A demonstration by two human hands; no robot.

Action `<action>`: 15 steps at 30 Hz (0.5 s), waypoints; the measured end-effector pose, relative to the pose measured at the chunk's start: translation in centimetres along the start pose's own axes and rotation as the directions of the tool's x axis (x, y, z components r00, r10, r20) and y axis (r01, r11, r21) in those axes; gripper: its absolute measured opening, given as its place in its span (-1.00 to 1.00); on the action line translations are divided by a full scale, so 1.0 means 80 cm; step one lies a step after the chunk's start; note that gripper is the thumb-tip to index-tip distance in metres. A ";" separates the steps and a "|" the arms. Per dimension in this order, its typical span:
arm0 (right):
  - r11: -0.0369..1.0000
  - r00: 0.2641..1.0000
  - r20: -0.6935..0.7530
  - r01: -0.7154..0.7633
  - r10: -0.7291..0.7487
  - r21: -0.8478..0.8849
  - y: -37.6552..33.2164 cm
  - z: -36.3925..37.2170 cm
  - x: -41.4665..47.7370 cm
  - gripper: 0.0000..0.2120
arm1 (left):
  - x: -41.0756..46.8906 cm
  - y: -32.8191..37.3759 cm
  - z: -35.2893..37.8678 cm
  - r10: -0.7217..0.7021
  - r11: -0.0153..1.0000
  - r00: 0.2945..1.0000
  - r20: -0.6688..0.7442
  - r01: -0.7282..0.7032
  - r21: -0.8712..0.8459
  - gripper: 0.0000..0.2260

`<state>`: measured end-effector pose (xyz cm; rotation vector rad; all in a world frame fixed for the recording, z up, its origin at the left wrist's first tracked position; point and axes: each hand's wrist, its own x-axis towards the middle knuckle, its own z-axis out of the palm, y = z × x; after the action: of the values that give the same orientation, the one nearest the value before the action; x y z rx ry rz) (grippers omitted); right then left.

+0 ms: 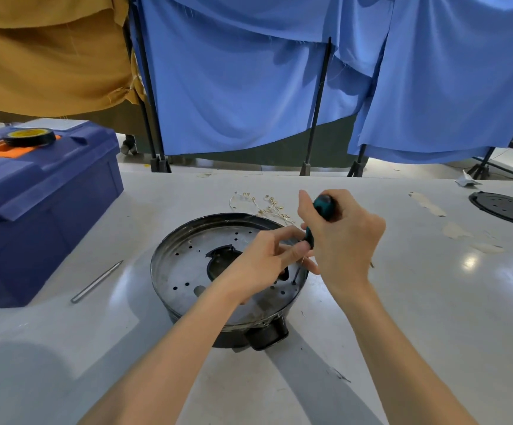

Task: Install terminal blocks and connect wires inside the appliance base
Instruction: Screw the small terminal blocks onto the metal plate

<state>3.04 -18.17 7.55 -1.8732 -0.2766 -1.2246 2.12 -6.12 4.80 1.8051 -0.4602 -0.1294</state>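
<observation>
Appliance base [177, 273] mid-table [402, 302]; right hand [345, 240] clamped round screwdriver [323, 205], tip down near right rim; left hand [262, 257] pinching small part [301, 261], unidentifiable, beside shaft; best kept vertical, pressed firmly, turned slowly.
</observation>
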 end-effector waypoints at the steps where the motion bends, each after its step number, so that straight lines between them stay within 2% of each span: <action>1: 0.999 0.998 -0.058 -0.009 0.008 -0.033 -0.002 0.001 -0.004 -0.77 | 0.000 0.000 0.001 0.001 1.000 1.000 -0.001 -0.001 -0.002 -0.88; 4: 0.999 0.995 -0.102 -0.012 0.007 -0.049 -0.002 0.000 -0.011 -0.77 | 0.000 -0.001 0.001 -0.003 1.000 1.000 -0.017 0.002 -0.010 -0.89; 6: 1.000 1.000 -0.028 -0.008 0.008 -0.008 -0.002 -0.001 -0.011 -0.76 | 0.000 -0.001 -0.001 -0.017 1.000 0.999 -0.043 0.016 -0.026 -0.89; 8: 0.995 0.998 0.016 -0.067 0.066 0.076 -0.003 -0.006 -0.006 -0.76 | 0.000 -0.002 -0.005 -0.042 0.998 0.996 -0.081 0.038 -0.059 -0.91; 10: 0.969 0.984 -0.087 -0.132 0.153 0.209 -0.005 -0.016 0.008 -0.76 | -0.001 -0.006 -0.008 -0.041 0.998 0.989 -0.142 0.034 -0.047 -0.86; 12: 0.926 0.946 -0.205 -0.174 0.251 0.335 -0.002 -0.029 0.025 -0.77 | 0.000 -0.012 -0.008 -0.026 0.994 0.974 -0.223 0.050 0.099 -0.85; 13: 0.930 0.937 -0.228 -0.186 0.265 0.317 0.002 -0.033 0.032 -0.76 | 0.001 -0.014 -0.007 -0.025 0.978 0.969 -0.245 0.074 0.195 -0.85; 15: 0.969 0.958 -0.167 -0.213 0.232 0.126 0.018 -0.035 0.040 -0.77 | 0.005 -0.018 -0.005 -0.040 0.918 0.972 -0.233 0.128 0.376 -0.82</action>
<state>3.65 -21.99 9.88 -1.6395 -0.0295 -1.1904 2.93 -5.61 3.62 2.2030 -0.2578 0.1134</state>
